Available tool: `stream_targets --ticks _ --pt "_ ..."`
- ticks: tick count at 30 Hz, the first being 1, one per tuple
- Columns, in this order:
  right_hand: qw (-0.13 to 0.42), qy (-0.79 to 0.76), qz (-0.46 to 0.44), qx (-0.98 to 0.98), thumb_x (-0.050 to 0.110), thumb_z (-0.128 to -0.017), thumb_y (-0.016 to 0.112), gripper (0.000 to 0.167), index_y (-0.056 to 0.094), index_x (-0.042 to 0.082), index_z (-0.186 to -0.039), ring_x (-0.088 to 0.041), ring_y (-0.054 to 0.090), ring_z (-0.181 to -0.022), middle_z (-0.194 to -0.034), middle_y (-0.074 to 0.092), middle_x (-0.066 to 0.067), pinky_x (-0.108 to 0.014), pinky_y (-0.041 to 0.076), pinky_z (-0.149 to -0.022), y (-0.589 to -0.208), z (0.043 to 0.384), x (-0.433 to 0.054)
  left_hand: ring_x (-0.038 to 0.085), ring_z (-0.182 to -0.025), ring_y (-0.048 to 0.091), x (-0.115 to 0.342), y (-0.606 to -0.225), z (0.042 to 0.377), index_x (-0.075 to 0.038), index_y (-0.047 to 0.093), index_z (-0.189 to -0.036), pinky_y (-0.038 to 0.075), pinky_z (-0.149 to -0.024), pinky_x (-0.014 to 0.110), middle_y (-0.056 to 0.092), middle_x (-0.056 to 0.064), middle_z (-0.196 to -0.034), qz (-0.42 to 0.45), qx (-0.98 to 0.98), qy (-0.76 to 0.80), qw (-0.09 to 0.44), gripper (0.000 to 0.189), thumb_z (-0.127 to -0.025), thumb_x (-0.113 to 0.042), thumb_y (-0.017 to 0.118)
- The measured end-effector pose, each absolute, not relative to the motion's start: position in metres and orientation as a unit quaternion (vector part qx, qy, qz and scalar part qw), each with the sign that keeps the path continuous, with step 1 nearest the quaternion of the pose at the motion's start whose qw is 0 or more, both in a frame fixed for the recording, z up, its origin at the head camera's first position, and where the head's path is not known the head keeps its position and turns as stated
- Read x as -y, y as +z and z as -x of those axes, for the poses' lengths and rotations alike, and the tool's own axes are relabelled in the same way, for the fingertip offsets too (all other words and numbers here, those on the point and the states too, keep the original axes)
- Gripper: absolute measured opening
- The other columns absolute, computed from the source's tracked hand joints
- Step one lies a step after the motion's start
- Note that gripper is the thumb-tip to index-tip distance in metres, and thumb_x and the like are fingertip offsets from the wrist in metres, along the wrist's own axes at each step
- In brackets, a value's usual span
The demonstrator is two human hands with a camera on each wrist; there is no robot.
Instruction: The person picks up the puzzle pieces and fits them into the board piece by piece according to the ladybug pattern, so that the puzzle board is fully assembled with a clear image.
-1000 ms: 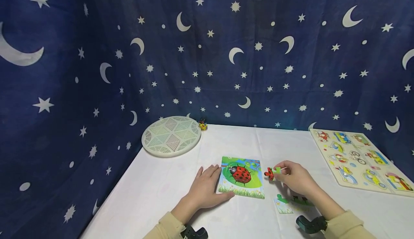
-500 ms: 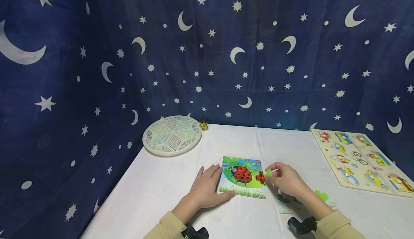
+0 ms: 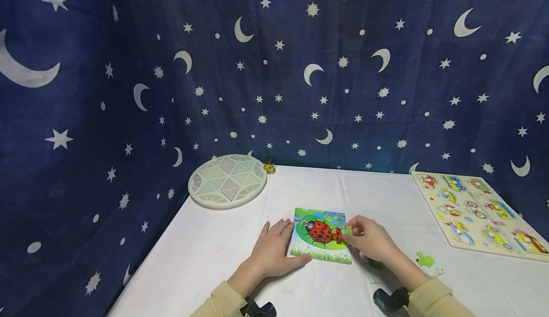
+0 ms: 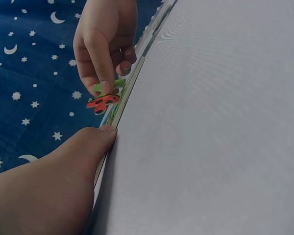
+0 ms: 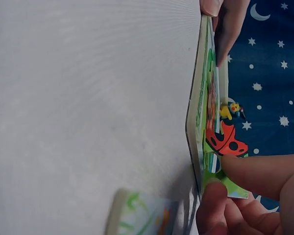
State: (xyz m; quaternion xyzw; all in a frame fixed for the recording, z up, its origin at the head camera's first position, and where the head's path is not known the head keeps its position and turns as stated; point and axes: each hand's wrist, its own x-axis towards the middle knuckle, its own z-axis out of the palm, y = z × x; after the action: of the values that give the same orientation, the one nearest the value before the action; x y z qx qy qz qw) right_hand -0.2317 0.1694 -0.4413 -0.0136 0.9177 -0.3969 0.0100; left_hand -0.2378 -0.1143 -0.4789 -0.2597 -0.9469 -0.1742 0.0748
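Observation:
A square ladybug puzzle board (image 3: 320, 255) lies flat on the white table. My left hand (image 3: 271, 252) rests against its left side, fingers extended along that edge and thumb at the front edge. My right hand (image 3: 372, 240) pinches a puzzle piece (image 3: 338, 235), red with black spots and green at one end, between thumb and fingers. In the head view the piece overlaps the right part of the board's picture. The right wrist view shows the piece (image 5: 230, 142) tilted close over the board's surface, its green end partly hidden by the fingers.
Loose puzzle pieces lie by my right forearm: one green and white (image 3: 429, 262), others partly covered (image 3: 375, 273). A wooden picture puzzle (image 3: 476, 214) is at the right. Back left are a round patterned disc (image 3: 227, 181) and a small yellow toy (image 3: 269, 166), before a star-patterned curtain (image 3: 274, 69).
My right hand has moved left with the puzzle piece, from beside the board to over its right part. More of the green and white loose piece shows. The left hand has stayed put.

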Motion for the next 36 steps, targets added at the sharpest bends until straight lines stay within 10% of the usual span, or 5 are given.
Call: stream_targets --ticks 36 --pt "-0.005 -0.279 0.042 -0.959 0.024 -0.086 0.083 0.031 0.061 0.005 -0.096 -0.02 0.048 -0.073 -0.082 0.052 -0.002 -0.033 0.038 -0.062 -0.437 0.244 -0.15 0.028 -0.146 0.039 0.114 -0.478 0.237 -0.005 0.047 -0.153 0.023 -0.12 0.058 0.047 0.012 -0.155 0.26 0.947 -0.177 0.071 0.099 -0.086 -0.078 0.057"
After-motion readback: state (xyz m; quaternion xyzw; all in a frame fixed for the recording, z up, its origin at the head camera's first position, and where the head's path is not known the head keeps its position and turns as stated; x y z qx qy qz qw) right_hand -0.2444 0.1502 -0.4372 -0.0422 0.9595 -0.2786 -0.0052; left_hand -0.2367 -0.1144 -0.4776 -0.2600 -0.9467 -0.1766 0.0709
